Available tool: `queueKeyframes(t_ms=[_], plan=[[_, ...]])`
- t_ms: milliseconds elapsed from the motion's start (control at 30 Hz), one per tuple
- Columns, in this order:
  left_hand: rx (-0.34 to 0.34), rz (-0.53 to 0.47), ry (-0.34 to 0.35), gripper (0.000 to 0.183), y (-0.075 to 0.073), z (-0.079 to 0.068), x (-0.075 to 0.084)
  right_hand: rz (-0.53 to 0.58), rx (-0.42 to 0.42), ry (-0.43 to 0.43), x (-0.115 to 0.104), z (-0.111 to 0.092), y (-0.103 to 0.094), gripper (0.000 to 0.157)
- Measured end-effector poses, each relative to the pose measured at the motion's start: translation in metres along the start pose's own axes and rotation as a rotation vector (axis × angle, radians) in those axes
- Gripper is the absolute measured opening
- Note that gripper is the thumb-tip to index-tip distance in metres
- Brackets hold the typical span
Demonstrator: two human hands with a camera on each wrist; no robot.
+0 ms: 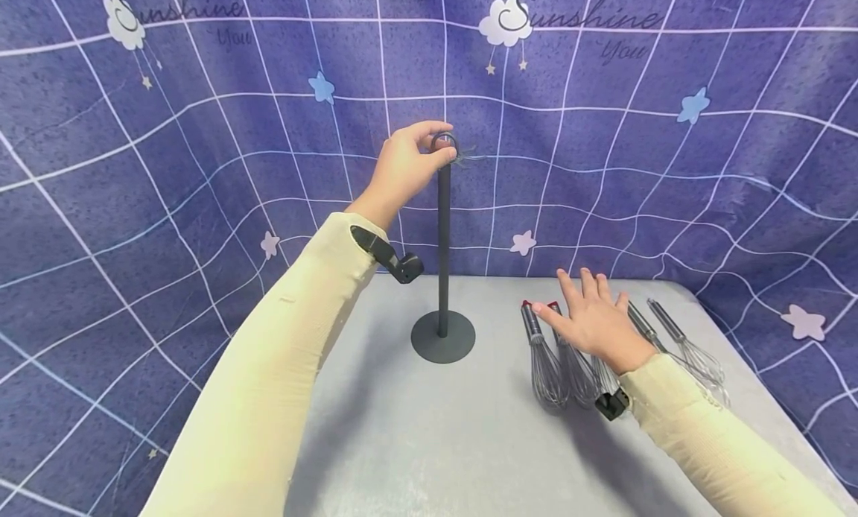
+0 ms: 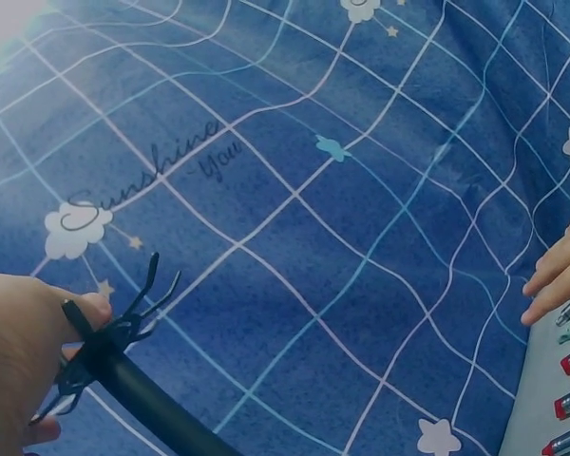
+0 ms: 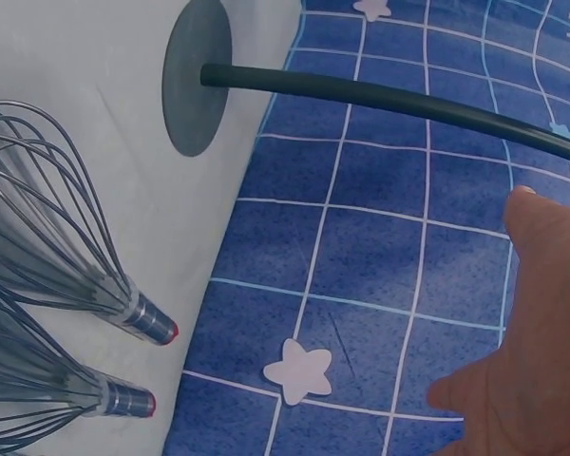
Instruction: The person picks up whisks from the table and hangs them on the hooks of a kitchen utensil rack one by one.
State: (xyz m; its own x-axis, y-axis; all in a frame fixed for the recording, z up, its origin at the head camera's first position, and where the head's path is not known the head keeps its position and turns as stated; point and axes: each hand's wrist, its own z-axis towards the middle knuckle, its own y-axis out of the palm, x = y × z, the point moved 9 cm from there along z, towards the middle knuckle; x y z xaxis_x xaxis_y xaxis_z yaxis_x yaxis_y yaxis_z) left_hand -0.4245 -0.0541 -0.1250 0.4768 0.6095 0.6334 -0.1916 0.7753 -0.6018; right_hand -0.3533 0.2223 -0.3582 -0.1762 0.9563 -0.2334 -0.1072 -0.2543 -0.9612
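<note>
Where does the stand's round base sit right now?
In the head view, the round base sits near the middle on the table, left of the whisks and below the left hand.

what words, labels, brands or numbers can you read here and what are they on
"Sunshine": on the blue-purple backdrop, upper left and upper right in the head view, once in the left wrist view
"You": on the same backdrop, below each "Sunshine"
No label, brand or number can be made out on the whisks or the dark stand.
</note>
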Motion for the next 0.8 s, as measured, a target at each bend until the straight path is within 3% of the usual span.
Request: queueKeyframes(t_ms=[233, 800], plan=[[0.037, -0.046, 0.015, 0.039, 0.003, -0.001, -0.004, 0.004, -0.022, 0.005, 0.002, -0.002, 0.002, 0.096], [0.079, -0.306, 0.053, 0.038, 0.011, -0.001, -0.017, -0.004, -0.035, 0.001, 0.004, -0.004, 0.006, 0.094]])
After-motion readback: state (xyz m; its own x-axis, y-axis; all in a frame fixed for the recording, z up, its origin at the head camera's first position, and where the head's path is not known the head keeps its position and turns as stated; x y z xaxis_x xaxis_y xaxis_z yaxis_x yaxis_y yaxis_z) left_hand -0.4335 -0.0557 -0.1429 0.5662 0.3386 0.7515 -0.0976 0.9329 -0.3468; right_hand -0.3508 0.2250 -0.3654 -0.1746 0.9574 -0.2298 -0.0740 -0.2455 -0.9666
